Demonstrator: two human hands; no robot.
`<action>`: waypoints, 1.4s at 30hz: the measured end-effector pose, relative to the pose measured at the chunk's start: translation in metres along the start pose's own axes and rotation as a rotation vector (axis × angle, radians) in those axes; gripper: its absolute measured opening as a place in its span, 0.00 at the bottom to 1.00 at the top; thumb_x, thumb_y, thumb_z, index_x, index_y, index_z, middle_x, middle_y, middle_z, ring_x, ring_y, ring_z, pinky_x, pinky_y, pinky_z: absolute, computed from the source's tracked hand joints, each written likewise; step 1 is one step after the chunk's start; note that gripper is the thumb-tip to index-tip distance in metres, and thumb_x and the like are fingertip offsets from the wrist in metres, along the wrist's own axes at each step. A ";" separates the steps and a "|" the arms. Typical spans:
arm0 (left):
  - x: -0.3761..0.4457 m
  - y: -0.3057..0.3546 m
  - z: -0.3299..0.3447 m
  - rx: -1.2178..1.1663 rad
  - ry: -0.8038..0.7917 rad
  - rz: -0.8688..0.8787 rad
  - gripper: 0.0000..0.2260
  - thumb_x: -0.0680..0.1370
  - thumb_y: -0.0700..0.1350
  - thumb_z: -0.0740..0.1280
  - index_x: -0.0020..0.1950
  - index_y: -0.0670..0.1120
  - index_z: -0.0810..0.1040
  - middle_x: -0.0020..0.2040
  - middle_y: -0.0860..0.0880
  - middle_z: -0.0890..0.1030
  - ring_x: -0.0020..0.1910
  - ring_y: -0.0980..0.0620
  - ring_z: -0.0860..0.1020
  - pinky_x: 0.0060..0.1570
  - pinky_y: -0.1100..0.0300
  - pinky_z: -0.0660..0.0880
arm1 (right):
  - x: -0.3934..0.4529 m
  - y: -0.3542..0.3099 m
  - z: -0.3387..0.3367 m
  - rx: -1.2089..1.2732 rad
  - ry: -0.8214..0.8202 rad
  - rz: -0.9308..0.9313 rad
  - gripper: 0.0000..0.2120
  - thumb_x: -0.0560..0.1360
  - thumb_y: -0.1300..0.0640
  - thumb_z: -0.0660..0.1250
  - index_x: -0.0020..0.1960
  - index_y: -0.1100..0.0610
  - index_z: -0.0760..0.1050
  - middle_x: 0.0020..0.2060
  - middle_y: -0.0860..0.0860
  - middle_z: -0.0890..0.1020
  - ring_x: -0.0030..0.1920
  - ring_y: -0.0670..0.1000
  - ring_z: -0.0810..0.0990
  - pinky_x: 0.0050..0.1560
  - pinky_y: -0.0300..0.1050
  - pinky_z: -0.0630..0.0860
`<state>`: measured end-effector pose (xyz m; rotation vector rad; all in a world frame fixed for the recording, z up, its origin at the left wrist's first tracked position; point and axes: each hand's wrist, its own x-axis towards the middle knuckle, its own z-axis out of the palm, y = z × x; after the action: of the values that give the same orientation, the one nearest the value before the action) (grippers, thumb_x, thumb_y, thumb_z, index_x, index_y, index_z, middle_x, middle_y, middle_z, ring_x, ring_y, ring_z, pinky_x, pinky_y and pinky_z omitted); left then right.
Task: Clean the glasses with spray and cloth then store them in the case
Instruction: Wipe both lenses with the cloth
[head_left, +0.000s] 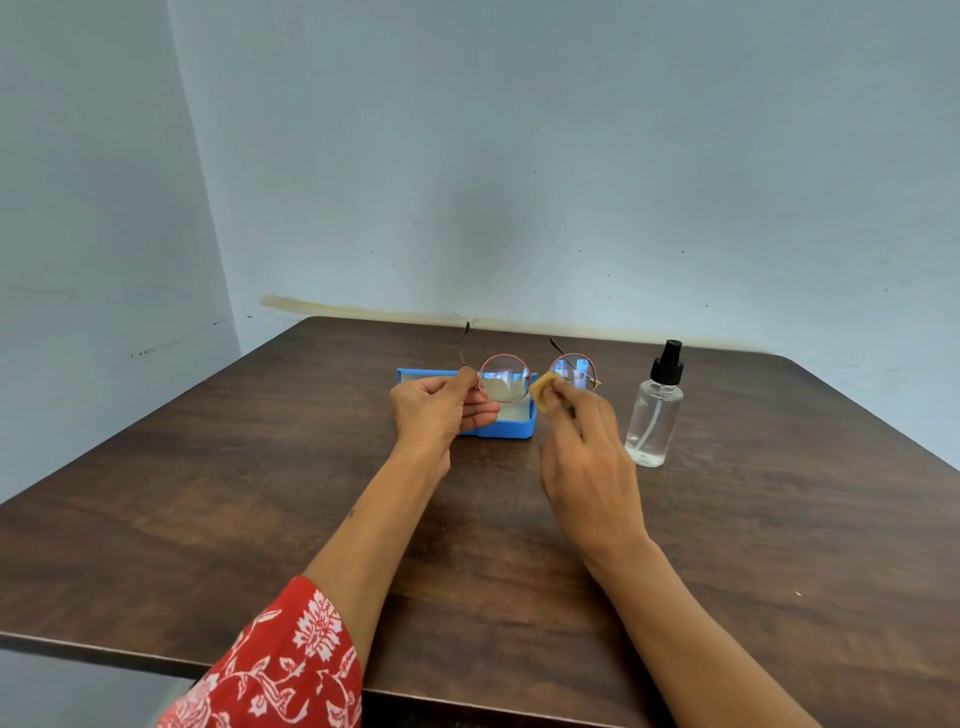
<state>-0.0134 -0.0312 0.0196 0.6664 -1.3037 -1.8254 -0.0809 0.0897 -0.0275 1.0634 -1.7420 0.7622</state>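
Holding the glasses (524, 376) up above the middle of the dark wooden table (208, 493), the left hand (441, 410) pinches the frame at its left edge, where the left temple arm meets the rim, with thumb and curled fingers closed on the metal. Both temple arms point away toward the far wall. The round lenses face the person, the left one clear of any hand. The right hand (587, 457) is on the right side of the frame, its fingers pinching a small yellow cloth (543, 393) that is pressed against the near face of the right lens, close to the bridge. The two hands are apart, with the left lens between them.

Behind and below the glasses, the blue case (506, 428) lies open on the table, partly hidden by the left hand; its pale lining shows through the left lens. To the right of the right hand, standing upright and untouched, is the clear spray bottle (655, 410) with a black pump top. A red patterned sleeve (291, 670) covers the left upper arm at the near edge.
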 end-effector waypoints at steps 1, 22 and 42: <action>0.000 -0.001 0.000 -0.002 -0.005 0.001 0.08 0.73 0.35 0.68 0.33 0.37 0.78 0.22 0.47 0.78 0.24 0.52 0.80 0.27 0.63 0.78 | 0.000 -0.004 0.001 0.007 -0.016 -0.044 0.16 0.72 0.70 0.62 0.59 0.68 0.76 0.52 0.60 0.79 0.54 0.55 0.74 0.51 0.44 0.77; -0.002 0.005 -0.002 0.011 0.008 -0.029 0.06 0.73 0.35 0.69 0.36 0.36 0.79 0.23 0.47 0.79 0.23 0.52 0.80 0.26 0.64 0.78 | 0.002 0.012 -0.003 0.044 0.032 0.166 0.17 0.74 0.69 0.58 0.63 0.69 0.72 0.56 0.62 0.76 0.57 0.56 0.72 0.59 0.40 0.69; -0.003 0.001 -0.019 0.028 -0.040 -0.036 0.08 0.73 0.35 0.68 0.34 0.36 0.78 0.21 0.48 0.77 0.22 0.53 0.79 0.25 0.64 0.78 | -0.001 -0.002 0.001 0.111 -0.010 -0.015 0.19 0.69 0.74 0.66 0.60 0.67 0.76 0.55 0.60 0.78 0.56 0.55 0.73 0.57 0.43 0.71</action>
<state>0.0030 -0.0389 0.0145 0.6757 -1.3532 -1.8616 -0.0792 0.0882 -0.0290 1.1547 -1.7145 0.8536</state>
